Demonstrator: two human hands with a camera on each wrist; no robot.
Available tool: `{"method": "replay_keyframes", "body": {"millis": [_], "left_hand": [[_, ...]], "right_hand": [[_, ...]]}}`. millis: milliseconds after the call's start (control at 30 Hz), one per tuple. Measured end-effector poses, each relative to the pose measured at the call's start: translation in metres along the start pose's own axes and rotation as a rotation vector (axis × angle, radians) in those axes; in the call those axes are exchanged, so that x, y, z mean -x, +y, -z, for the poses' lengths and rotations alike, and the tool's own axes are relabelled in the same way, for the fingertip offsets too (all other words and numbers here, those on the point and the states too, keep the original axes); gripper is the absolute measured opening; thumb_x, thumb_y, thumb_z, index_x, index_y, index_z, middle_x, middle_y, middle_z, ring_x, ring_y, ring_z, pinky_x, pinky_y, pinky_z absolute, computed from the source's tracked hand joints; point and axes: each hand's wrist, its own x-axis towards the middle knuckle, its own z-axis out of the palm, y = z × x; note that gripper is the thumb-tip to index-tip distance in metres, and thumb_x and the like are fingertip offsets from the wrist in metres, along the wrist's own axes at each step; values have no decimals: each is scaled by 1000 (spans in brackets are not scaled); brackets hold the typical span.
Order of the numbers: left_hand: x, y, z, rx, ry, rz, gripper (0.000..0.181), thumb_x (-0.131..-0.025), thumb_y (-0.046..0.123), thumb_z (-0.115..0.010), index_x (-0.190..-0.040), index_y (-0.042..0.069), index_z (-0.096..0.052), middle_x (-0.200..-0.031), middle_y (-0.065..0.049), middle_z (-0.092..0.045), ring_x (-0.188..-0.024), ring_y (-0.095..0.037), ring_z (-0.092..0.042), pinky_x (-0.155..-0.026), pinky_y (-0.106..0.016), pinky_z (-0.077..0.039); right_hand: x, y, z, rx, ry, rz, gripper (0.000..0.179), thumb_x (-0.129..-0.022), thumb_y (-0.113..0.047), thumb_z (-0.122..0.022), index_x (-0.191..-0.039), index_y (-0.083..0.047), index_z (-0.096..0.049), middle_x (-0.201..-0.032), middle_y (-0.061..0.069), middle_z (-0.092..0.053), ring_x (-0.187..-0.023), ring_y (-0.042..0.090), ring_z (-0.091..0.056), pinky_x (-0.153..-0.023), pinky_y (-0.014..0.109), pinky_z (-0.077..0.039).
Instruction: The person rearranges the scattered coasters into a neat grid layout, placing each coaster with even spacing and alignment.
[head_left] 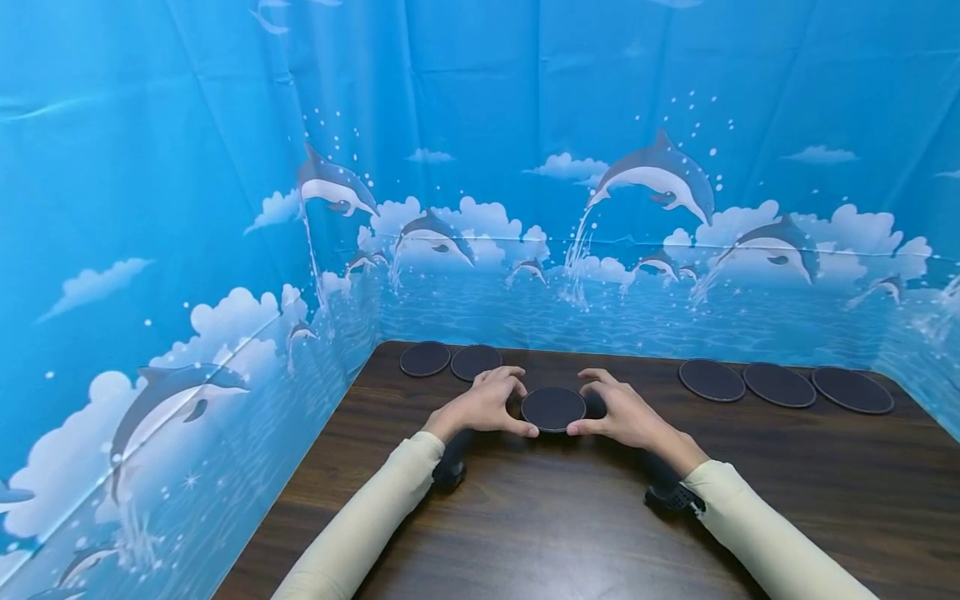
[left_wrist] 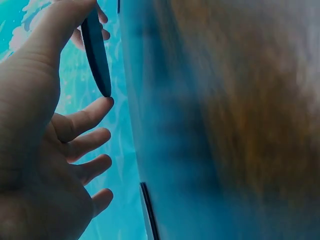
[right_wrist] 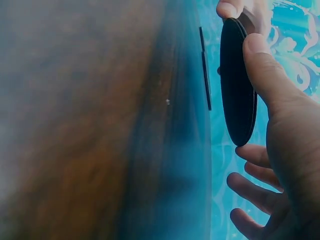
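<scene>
A round black coaster [head_left: 553, 408] with a thin pale rim is held between both hands, raised off the table in the wrist views. My left hand [head_left: 487, 402] grips its left edge, thumb near the front and fingers toward the back. On the opposite edge, my right hand [head_left: 622, 412] holds it in a mirrored way. The left wrist view shows the coaster [left_wrist: 97, 57] nearly edge-on, between thumb and a fingertip, the other fingers spread. From the right wrist, the coaster's dark face [right_wrist: 237, 85] shows, with the thumb by its upper edge and a fingertip at its lower end.
Two similar coasters lie at the back left of the brown wooden table [head_left: 510, 533], the nearer one [head_left: 477, 362] just behind my left hand. Three more, including one [head_left: 712, 380], line the back right. A blue dolphin-print curtain [head_left: 480, 167] hangs behind and left of the table.
</scene>
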Motion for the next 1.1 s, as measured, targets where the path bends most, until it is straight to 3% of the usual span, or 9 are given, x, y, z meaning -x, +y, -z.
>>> {"method": "replay_keyframes", "body": {"millis": [300,433,800,1100], "left_hand": [[-2,7,-4,-2,-60,-108,51,-84,56,-79,-114,18,-63,-157,-9,-37,-146,-26,-30,-116,-55,-19],[-3,11,-4,-9,-85,-126,51,-85,56,-79,-114,18,-62,-157,-9,-37,-144,-27,-32,-116,-54,-21],[0,10,-9,-22,-138,-114,53,-85,60,-77,-115,19,-61,-156,-7,-38,-143,-25,-34,-115,-52,-23],[-1,12,-8,-26,-159,-113,51,-85,58,-77,-113,20,-59,-156,-5,-38,-141,-21,-37,-113,-50,-27]], "right_hand": [[21,2,7,19,-21,-14,87,-77,-68,-78,-133,-2,-63,-143,13,-50,-118,36,-58,-94,61,-46],[26,1,9,23,-16,-5,82,-75,-69,-78,-126,-6,-68,-144,11,-50,-117,34,-58,-94,59,-47],[29,-2,3,17,-60,-29,78,-71,-74,-78,-113,-9,-71,-147,11,-47,-117,31,-59,-94,53,-49],[30,-2,3,54,-71,-27,77,-72,-75,-77,-114,-10,-71,-147,13,-48,-123,37,-55,-97,60,-44]]}}
